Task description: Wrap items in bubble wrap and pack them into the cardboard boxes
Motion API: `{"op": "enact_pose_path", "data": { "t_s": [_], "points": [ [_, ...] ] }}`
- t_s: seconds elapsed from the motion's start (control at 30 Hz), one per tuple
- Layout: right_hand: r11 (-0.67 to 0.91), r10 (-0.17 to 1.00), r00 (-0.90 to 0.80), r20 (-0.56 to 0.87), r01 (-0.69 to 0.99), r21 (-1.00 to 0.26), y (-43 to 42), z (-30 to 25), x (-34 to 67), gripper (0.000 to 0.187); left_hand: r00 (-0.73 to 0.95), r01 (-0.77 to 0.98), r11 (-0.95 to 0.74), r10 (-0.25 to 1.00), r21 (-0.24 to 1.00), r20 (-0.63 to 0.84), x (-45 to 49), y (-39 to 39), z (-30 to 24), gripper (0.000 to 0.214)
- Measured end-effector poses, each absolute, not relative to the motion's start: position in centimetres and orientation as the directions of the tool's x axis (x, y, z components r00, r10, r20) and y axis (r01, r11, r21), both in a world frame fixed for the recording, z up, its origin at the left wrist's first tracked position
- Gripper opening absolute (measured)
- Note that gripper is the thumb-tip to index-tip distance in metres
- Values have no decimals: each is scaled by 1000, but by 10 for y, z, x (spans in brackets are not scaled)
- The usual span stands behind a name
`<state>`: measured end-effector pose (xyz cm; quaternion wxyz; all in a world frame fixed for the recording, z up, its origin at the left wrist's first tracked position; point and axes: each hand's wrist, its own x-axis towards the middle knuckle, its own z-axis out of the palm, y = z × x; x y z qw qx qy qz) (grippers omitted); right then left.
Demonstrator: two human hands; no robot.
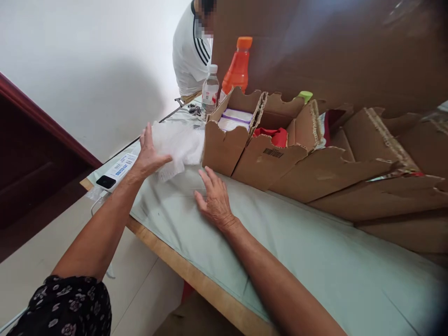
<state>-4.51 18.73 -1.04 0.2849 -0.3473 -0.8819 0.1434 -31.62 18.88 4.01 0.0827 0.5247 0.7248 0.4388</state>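
At far left, a white device point(121, 169) is seen on a green-covered table point(168, 212). The left hand point(149, 156) is held spread, its thumb over crumpled translucent plastic point(184, 140); contact cannot be confirmed. The plastic seems light, soft and slippery, best gathered by its loose near edge. Rightward, the right hand point(215, 198) is held empty, fingers parted, near cardboard boxes point(222, 147).

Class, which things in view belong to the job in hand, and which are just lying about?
Probably in the job:
white plastic sheeting, by the left hand
cardboard bin, near the right hand

Apparently just lying about:
white-capped bottle
orange-capped bottle
white device
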Motion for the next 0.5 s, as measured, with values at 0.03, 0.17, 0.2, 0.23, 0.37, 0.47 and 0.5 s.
{"op": "enact_pose_path", "data": {
  "t_s": [0.03,0.17,0.2,0.23,0.37,0.47,0.5],
  "points": [
    [740,670,-607,427,505,-445,187,-9,-45,63,-411,712,61,844,700,345,-313,185,43,146],
    [772,633,-650,420,486,-410,185,-5,-45,61,-372,769,40,839,638,397,-292,177,49,146],
    [770,634,-666,393,495,-403,186,-5,-46,57,-361,789,32,833,614,420,-287,176,48,145],
    [765,638,-680,362,505,-399,186,-5,-47,51,-349,810,28,825,585,445,-281,176,46,145],
    [735,666,-688,289,542,-407,189,-8,-50,36,-370,856,59,764,513,529,-262,186,37,129],
    [704,704,-647,293,579,-412,190,-9,-49,36,-455,829,118,712,547,535,-252,196,32,108],
    [696,713,-636,295,588,-413,190,-9,-49,36,-460,825,122,712,552,530,-250,197,32,101]
  ]
}}
